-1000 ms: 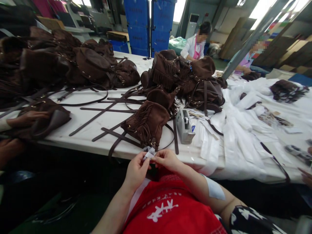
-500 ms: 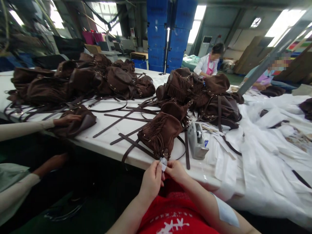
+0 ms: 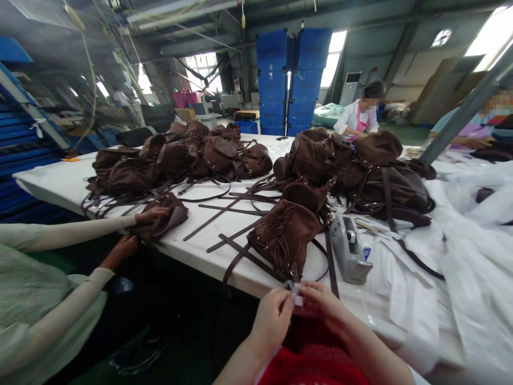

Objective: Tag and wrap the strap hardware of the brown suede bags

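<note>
At the table's front edge, both my hands pinch a small piece of clear and white wrapping (image 3: 296, 293). My left hand (image 3: 273, 315) has it between thumb and fingers, and my right hand (image 3: 323, 302) closes on it from the other side. The wrapping sits at the near end of a dark brown fringed bag (image 3: 280, 235), by its strap hardware; how it is fixed there is too small to tell. Loose brown straps (image 3: 240, 248) stick out to the bag's left. Right of it stands a grey tape dispenser (image 3: 350, 262).
Piles of brown bags lie behind, at left (image 3: 176, 160) and right (image 3: 372, 176) on the white table (image 3: 204, 227). A co-worker's hands (image 3: 154, 215) handle another bag on the left. White plastic sheeting (image 3: 473, 251) covers the right side; a metal post (image 3: 460, 117) slants there.
The view has shifted, so the scene sits lower and further right. My right fingers have moved slightly on the wrapping. The co-worker's lower hand has risen to the bag at left.
</note>
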